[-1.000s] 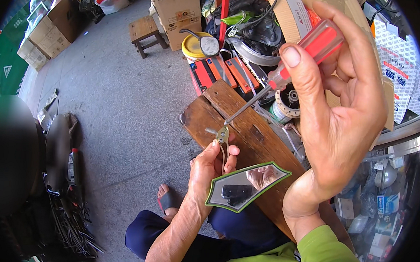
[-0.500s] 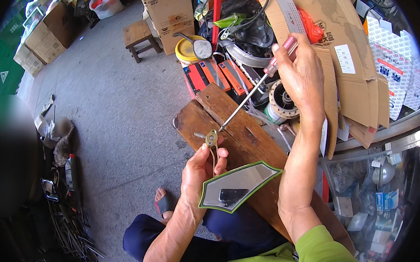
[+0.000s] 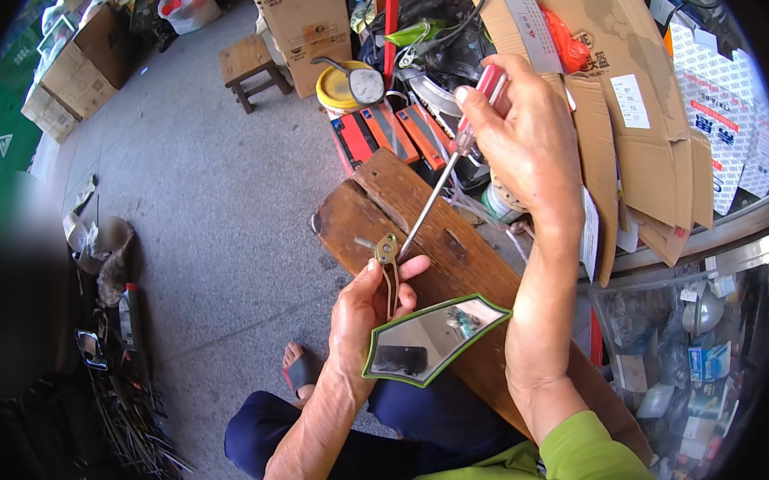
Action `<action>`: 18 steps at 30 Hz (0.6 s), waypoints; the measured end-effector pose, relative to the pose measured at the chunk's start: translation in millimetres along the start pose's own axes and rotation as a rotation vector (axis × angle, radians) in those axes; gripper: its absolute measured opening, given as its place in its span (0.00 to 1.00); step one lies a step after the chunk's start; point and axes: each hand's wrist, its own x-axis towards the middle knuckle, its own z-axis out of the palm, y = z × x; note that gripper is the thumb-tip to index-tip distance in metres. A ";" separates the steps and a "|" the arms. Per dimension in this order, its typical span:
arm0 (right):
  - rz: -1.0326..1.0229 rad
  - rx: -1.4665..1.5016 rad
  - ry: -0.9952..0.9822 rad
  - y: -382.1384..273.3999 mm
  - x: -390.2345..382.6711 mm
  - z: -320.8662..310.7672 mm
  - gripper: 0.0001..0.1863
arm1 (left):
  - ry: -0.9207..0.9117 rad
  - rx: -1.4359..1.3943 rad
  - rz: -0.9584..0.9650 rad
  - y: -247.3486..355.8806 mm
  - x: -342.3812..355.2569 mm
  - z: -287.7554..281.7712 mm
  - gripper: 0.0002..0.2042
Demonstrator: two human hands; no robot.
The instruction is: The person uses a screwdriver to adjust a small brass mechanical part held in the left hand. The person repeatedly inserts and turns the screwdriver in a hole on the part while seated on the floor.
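Observation:
My left hand (image 3: 360,314) is closed around the stem of a green-rimmed, angular mirror (image 3: 431,343), its glass facing up. A brass-coloured mounting end (image 3: 387,248) with a hole and a small side bolt sticks out above my thumb. In my right hand (image 3: 534,143) is a screwdriver (image 3: 463,138) with a clear red handle, gripped from above. Its long shaft slants down to the left, with the tip beside the mounting end and close to my left fingertips; whether it touches is hard to tell. A wooden bench (image 3: 464,254) lies beneath both hands.
Orange-and-black boxes (image 3: 392,129), a yellow-lidded bucket (image 3: 342,85) and another mirror (image 3: 367,85) stand beyond the bench. Flattened cardboard (image 3: 648,169) leans at the right above a glass case (image 3: 688,368). A small stool (image 3: 252,66) is farther off; tools (image 3: 127,409) lie at lower left.
My right hand and the screwdriver have come left and slightly down, the tip lower beside the mounting end. The mirror has tilted, so its reflection differs.

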 end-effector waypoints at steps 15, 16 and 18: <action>-0.130 0.392 0.026 -47.0 -31.7 -48.6 0.18 | -0.115 0.118 -0.043 6.7 -6.9 6.2 0.25; -0.122 0.386 0.033 -47.8 -32.9 -51.3 0.18 | -0.097 0.103 -0.044 7.1 -8.3 10.1 0.24; -0.136 0.400 0.141 -48.2 -33.6 -54.8 0.18 | -0.087 0.089 -0.048 7.3 -8.5 10.1 0.23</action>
